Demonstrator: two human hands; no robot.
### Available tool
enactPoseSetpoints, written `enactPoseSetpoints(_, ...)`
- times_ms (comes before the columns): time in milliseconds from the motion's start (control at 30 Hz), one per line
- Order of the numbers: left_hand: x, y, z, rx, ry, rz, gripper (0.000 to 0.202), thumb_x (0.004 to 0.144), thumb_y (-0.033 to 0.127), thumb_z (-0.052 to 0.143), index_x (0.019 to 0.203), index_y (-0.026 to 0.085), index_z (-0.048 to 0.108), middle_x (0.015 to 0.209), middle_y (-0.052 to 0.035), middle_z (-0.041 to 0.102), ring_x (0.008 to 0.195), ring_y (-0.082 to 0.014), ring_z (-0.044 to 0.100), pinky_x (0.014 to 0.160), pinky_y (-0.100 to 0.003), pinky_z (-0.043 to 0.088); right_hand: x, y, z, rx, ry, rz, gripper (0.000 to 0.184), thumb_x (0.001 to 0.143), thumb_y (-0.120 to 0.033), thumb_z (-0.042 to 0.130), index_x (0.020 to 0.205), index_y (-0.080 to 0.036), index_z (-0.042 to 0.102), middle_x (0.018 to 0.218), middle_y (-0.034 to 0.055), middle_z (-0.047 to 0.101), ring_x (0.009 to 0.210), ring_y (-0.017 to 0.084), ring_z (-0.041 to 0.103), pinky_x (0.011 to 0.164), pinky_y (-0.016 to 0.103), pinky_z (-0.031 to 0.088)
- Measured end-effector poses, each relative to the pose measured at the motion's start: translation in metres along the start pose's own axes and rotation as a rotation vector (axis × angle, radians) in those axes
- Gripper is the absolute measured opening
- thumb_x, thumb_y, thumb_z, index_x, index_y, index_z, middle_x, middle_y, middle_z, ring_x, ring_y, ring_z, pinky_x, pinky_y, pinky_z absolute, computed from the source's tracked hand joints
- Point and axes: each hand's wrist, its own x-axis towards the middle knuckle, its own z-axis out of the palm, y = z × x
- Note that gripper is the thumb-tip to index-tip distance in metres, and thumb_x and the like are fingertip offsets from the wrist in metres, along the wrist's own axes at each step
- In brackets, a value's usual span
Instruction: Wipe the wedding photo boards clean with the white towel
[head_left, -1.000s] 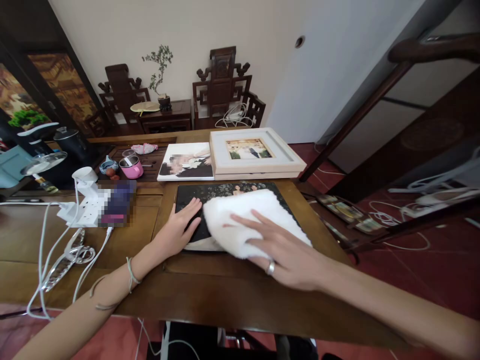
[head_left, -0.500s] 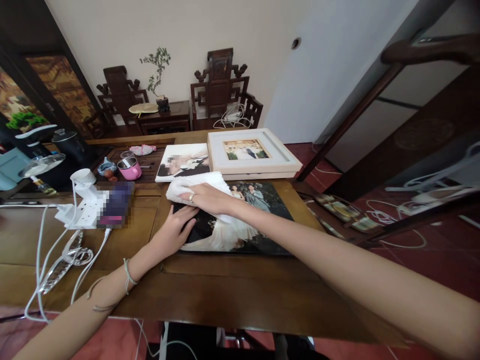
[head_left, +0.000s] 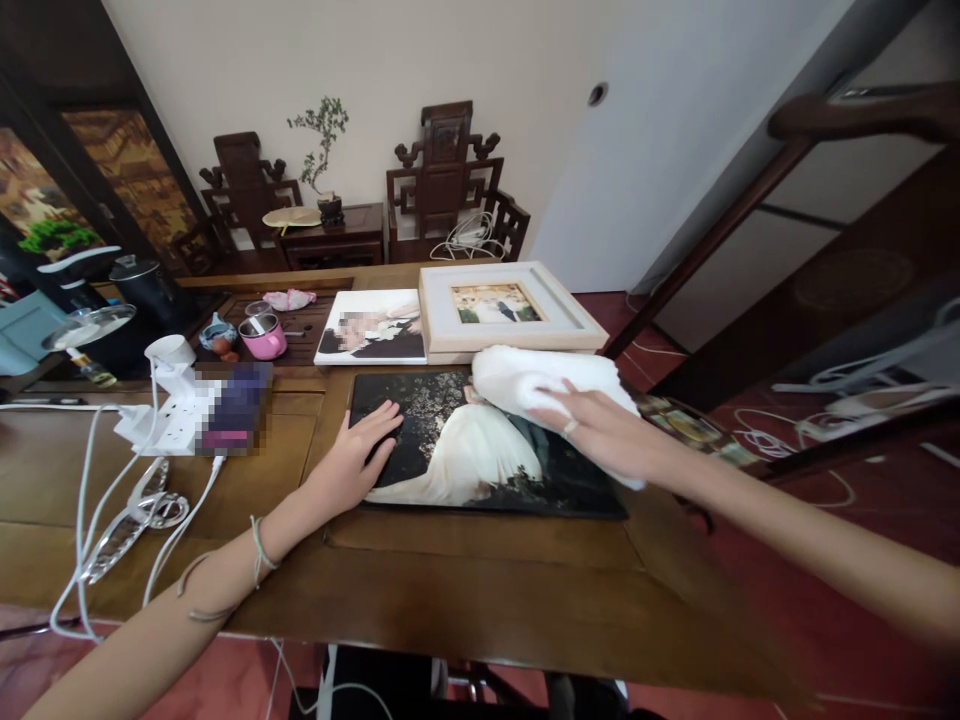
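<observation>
A large dark photo print (head_left: 480,455) lies flat on the wooden table (head_left: 465,590) in front of me. My left hand (head_left: 360,455) rests flat on its left edge, fingers spread. My right hand (head_left: 600,430) presses a white cloth (head_left: 525,380) onto the print's upper right corner, fingers laid over the cloth.
Behind the print lie a smaller photo print (head_left: 373,328) and a white picture frame (head_left: 506,310). A power strip (head_left: 161,420) with white cables, a pink cup (head_left: 262,337) and a kettle (head_left: 142,285) stand at the left. Carved wooden chairs (head_left: 450,190) line the far wall.
My right hand has swept the cloth from the print's near right part to its upper left corner, then across to its upper right corner. My left hand has stayed on the left edge.
</observation>
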Motion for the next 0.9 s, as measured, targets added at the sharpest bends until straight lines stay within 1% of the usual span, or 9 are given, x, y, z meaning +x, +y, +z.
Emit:
enactPoseSetpoints(100, 0.001, -0.001, 0.0, 0.003, 0.002, 0.009, 0.038, 0.096, 0.023, 0.035, 0.133, 0.021, 0.048, 0.145, -0.0089, 0.044, 0.139, -0.0206, 0.033, 0.113, -0.057, 0.016, -0.036, -0.018, 0.009, -0.062, -0.033, -0.15, 0.035, 0.093, -0.033, 0.036, 0.1, -0.018, 0.067, 0.143, 0.013, 0.045, 0.136, 0.037, 0.029, 0.107, 0.066, 0.024)
enactPoseSetpoints(167, 0.001, -0.001, 0.0, 0.008, 0.002, 0.014, 0.039, 0.096, 0.024, 0.035, 0.133, 0.021, 0.048, 0.145, -0.0088, 0.044, 0.139, -0.0205, 0.033, 0.113, -0.058, 0.015, -0.062, -0.036, 0.013, -0.062, -0.046, -0.306, 0.027, 0.089, -0.026, 0.042, 0.086, -0.018, 0.067, 0.148, 0.0117, 0.037, 0.139, 0.036, 0.022, 0.109, 0.068, 0.016)
enactPoseSetpoints(267, 0.001, 0.0, 0.0, 0.015, 0.002, 0.016, 0.039, 0.096, 0.024, 0.034, 0.132, 0.021, 0.048, 0.145, -0.0088, 0.044, 0.139, -0.0203, 0.033, 0.113, -0.058, 0.015, -0.09, -0.056, 0.013, -0.025, -0.074, -0.475, 0.019, 0.083, -0.019, 0.047, 0.079, -0.02, 0.065, 0.15, 0.009, 0.034, 0.141, 0.034, 0.016, 0.109, 0.068, 0.013)
enactPoseSetpoints(333, 0.002, 0.0, -0.001, 0.018, 0.001, 0.014, 0.038, 0.096, 0.024, 0.034, 0.132, 0.02, 0.049, 0.145, -0.0088, 0.044, 0.139, -0.0203, 0.033, 0.113, -0.057, 0.015, -0.096, -0.06, 0.011, -0.01, -0.08, -0.502, 0.018, 0.082, -0.018, 0.047, 0.078, -0.02, 0.065, 0.149, 0.0095, 0.035, 0.141, 0.033, 0.018, 0.11, 0.067, 0.015)
enactPoseSetpoints(433, 0.002, 0.0, -0.001, 0.016, -0.011, 0.014, 0.039, 0.096, 0.024, 0.035, 0.132, 0.021, 0.048, 0.145, -0.0087, 0.044, 0.139, -0.0206, 0.033, 0.113, -0.058, 0.016, -0.084, -0.048, 0.009, -0.034, -0.056, -0.45, 0.02, 0.084, -0.019, 0.045, 0.08, -0.019, 0.064, 0.148, 0.0121, 0.038, 0.14, 0.031, 0.022, 0.111, 0.064, 0.018)
enactPoseSetpoints(567, 0.002, -0.001, -0.002, 0.009, -0.022, 0.022, 0.039, 0.096, 0.025, 0.035, 0.133, 0.021, 0.048, 0.145, -0.0088, 0.044, 0.139, -0.021, 0.033, 0.112, -0.059, 0.015, -0.046, -0.012, 0.005, -0.057, -0.053, -0.383, 0.022, 0.088, -0.026, 0.044, 0.085, -0.017, 0.064, 0.149, 0.0165, 0.034, 0.138, 0.034, 0.026, 0.11, 0.063, 0.022)
enactPoseSetpoints(700, 0.003, -0.001, -0.003, 0.0, -0.025, 0.022, 0.039, 0.096, 0.026, 0.035, 0.133, 0.021, 0.048, 0.145, -0.0089, 0.044, 0.139, -0.0216, 0.033, 0.112, -0.059, 0.015, -0.008, 0.018, 0.0, -0.053, -0.047, -0.303, 0.028, 0.089, -0.034, 0.042, 0.087, -0.017, 0.064, 0.149, 0.0172, 0.033, 0.136, 0.038, 0.03, 0.109, 0.063, 0.024)
enactPoseSetpoints(800, 0.003, -0.001, -0.003, -0.001, -0.02, 0.024, 0.039, 0.096, 0.026, 0.035, 0.133, 0.022, 0.049, 0.145, -0.0089, 0.044, 0.138, -0.0219, 0.034, 0.112, -0.059, 0.015, 0.01, 0.026, -0.003, -0.053, -0.063, -0.282, 0.034, 0.091, -0.039, 0.037, 0.093, -0.017, 0.064, 0.145, 0.0165, 0.041, 0.136, 0.037, 0.03, 0.109, 0.063, 0.025)
enactPoseSetpoints(900, 0.003, -0.002, -0.002, 0.001, -0.011, 0.026, 0.039, 0.096, 0.026, 0.036, 0.133, 0.023, 0.049, 0.145, -0.0087, 0.044, 0.138, -0.0213, 0.034, 0.113, -0.057, 0.015, 0.013, 0.027, -0.003, -0.041, -0.066, -0.272, 0.037, 0.093, -0.041, 0.034, 0.094, -0.018, 0.064, 0.144, 0.0159, 0.042, 0.137, 0.036, 0.029, 0.11, 0.063, 0.022)
